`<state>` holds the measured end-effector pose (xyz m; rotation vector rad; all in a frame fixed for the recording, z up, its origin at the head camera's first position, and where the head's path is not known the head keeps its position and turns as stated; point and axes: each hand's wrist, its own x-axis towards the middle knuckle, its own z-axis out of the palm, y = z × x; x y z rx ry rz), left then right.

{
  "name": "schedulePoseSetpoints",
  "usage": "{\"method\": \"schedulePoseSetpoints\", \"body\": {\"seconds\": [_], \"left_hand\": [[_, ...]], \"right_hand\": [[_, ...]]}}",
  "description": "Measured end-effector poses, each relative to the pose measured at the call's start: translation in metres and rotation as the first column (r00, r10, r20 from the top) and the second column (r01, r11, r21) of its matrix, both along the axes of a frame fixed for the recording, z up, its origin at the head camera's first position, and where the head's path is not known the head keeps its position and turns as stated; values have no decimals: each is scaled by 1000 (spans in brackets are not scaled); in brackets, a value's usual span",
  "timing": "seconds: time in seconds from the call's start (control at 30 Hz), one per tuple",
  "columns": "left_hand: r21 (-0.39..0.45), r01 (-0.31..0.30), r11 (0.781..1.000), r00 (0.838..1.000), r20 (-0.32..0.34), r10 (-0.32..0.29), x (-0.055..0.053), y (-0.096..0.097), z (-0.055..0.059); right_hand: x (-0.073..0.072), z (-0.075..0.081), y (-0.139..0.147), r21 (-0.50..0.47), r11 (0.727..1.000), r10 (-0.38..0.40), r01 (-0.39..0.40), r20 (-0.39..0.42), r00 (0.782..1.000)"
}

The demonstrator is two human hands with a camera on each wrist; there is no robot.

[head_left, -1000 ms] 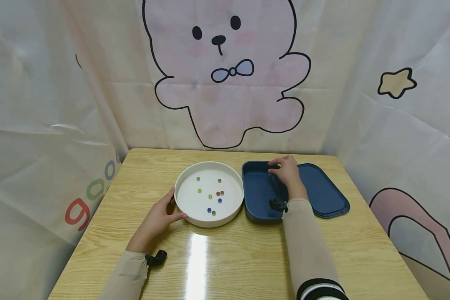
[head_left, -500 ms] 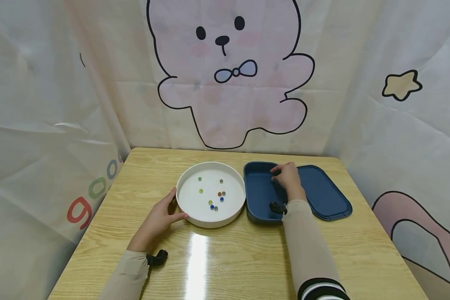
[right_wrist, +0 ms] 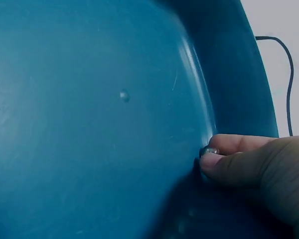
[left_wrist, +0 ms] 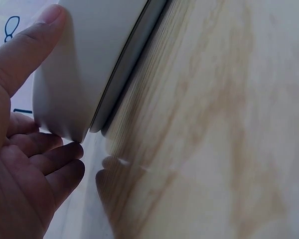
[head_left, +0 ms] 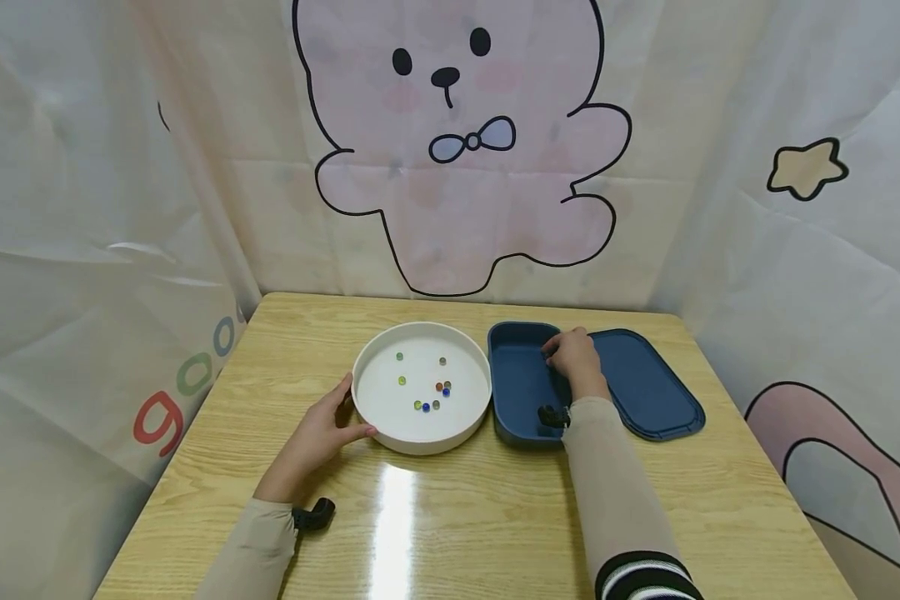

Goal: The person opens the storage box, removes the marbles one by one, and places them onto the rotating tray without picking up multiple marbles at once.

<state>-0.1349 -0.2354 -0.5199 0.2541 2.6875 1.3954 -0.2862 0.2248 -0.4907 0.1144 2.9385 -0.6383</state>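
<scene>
My left hand (head_left: 318,433) grips the side of a round white dish (head_left: 420,433) from the left, thumb and fingers against its outer wall in the left wrist view (left_wrist: 72,74). Several small coloured glass marbles (head_left: 446,392) lie scattered on the dish's floor. Inside a dark blue rectangular box (head_left: 517,417), my right hand (head_left: 576,358) is down by the far right wall. Seen from the right wrist, its thumb and finger pinch a clear glass marble (right_wrist: 210,150) close to the box floor. Faint glints show in the shadow below that hand, too dim to make out.
A blue lid (head_left: 648,387) lies flat to the right of the box. The dish and box stand side by side on a wooden table (head_left: 465,517), in front of a printed cloth backdrop (head_left: 450,225). A dark cable (right_wrist: 289,74) runs outside the box.
My right hand has sunk slightly lower into the box, its fingers drawn closer together. Some marbles have rolled in the dish, a yellow one towards the front. My left hand keeps its hold.
</scene>
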Motion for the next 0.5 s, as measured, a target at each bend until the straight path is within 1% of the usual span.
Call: {"method": "schedulePoseSetpoints", "body": {"seconds": [0.13,0.2,0.37,0.5], "left_hand": [[0,-3,1000,1000,-4,3,1,0,1],[1,-2,1000,1000,-4,2,1,0,0],[1,-1,1000,1000,0,1,-1,0,0],[5,-5,1000,1000,5,5,-1,0,0]], "right_hand": [[0,3,-1,31,999,9,-9,-7,1000],[2,5,-1,29,999,18,-18,-7,1000],[3,8,1,-32,998,59,-59,-19,998],[2,12,2,-62,995,78,-82,-62,995]]}}
